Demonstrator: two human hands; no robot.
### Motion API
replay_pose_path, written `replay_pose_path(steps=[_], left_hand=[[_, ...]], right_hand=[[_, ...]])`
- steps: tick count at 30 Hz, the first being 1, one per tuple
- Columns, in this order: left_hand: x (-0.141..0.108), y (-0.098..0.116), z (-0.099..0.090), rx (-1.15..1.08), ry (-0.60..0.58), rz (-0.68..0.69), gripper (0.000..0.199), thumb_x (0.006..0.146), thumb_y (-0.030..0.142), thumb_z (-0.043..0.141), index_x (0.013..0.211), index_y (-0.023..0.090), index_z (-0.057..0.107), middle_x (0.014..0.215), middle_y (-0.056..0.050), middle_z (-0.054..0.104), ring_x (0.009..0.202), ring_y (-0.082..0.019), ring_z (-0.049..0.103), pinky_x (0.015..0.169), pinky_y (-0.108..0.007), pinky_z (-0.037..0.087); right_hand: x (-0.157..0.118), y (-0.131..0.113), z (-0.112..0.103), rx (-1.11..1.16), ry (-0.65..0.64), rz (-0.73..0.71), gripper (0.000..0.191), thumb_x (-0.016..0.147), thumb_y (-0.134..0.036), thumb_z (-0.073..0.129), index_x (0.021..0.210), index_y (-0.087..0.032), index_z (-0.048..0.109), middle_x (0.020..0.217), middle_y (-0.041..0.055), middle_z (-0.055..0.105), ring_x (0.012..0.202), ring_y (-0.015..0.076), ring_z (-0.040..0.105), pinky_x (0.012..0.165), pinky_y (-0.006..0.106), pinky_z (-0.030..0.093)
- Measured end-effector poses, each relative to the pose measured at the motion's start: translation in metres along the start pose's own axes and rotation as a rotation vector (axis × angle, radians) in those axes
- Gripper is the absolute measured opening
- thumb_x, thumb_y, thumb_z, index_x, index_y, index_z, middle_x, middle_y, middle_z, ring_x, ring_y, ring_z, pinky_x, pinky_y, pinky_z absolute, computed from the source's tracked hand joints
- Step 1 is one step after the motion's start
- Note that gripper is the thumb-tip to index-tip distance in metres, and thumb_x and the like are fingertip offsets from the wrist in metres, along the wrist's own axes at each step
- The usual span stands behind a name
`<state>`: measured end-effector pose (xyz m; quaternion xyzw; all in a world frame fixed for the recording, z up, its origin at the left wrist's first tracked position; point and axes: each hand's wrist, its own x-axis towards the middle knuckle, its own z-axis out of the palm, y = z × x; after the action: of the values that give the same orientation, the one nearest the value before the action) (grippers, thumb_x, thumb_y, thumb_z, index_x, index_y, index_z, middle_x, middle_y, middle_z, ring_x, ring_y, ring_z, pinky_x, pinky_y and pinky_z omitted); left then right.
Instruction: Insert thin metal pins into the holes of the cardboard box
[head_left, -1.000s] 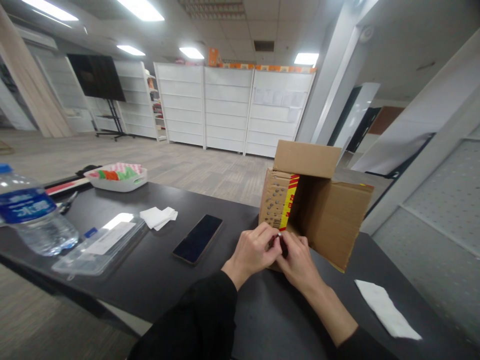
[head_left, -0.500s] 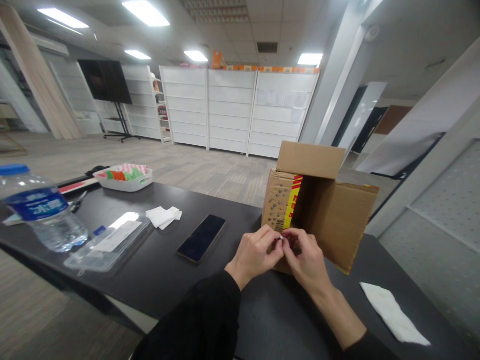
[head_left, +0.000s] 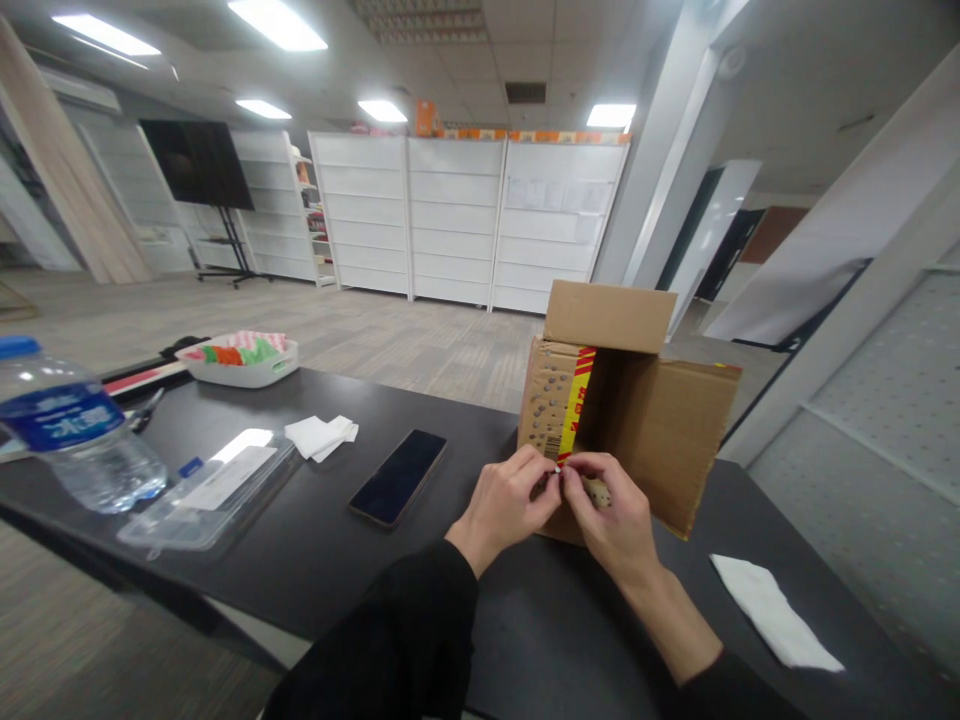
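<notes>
In front of the cardboard box (head_left: pixel 637 440) my two hands meet, fingertips almost touching. My left hand (head_left: pixel 508 502) is closed in a pinch, and so is my right hand (head_left: pixel 619 515). Between their fingertips shows a tiny whitish piece (head_left: pixel 558 470), too small to name; both hands seem to grip it. The box stands open toward me, with one flap up and one spread to the right. Several small grey dots cover its left side, beside a yellow and red strip (head_left: pixel 577 400). Behind my right fingers, a beige patch with dark spots (head_left: pixel 598 490) is partly hidden.
Left of my hands lies a phone (head_left: pixel 399 477) on the dark table (head_left: pixel 315 560). Farther left are folded tissues (head_left: pixel 321 437), a clear plastic case (head_left: pixel 214 490), a water bottle (head_left: pixel 71 430) and a white basket (head_left: pixel 240 372). Another tissue (head_left: pixel 776 610) lies at right.
The view has shifted slightly, moving the scene a little left. Both hands keep pinching at the same spot by the box, and the spotted beige patch behind my right fingers shows more now.
</notes>
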<state>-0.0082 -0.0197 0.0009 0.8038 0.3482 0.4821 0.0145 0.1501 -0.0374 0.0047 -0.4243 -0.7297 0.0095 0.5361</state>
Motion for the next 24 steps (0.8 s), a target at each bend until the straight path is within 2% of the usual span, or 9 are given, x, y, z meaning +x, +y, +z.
replay_pose_path(steps=[13,24], left_hand=[[-0.0046,0.0006,0.0007,-0.004,-0.025,0.005,0.018,0.094,0.024,0.049,0.088,0.018,0.065,0.084,-0.003,0.065,0.073,-0.01,0.062,0.064,-0.019,0.051],[-0.003,0.0016,0.0003,-0.001,0.017,0.002,0.02,0.095,0.024,0.049,0.094,0.018,0.069,0.089,-0.003,0.068,0.065,-0.007,0.06,0.059,-0.017,0.05]], right_hand=[[0.002,-0.0062,0.0005,0.056,0.004,-0.033,0.006,0.094,-0.024,0.056,0.096,-0.023,0.061,0.089,0.0044,0.068,0.084,0.0187,0.066,0.077,0.033,0.054],[0.0011,-0.0059,-0.0002,0.063,-0.029,-0.024,0.01,0.095,-0.025,0.054,0.099,-0.024,0.063,0.094,0.0058,0.071,0.09,0.0199,0.067,0.084,0.036,0.055]])
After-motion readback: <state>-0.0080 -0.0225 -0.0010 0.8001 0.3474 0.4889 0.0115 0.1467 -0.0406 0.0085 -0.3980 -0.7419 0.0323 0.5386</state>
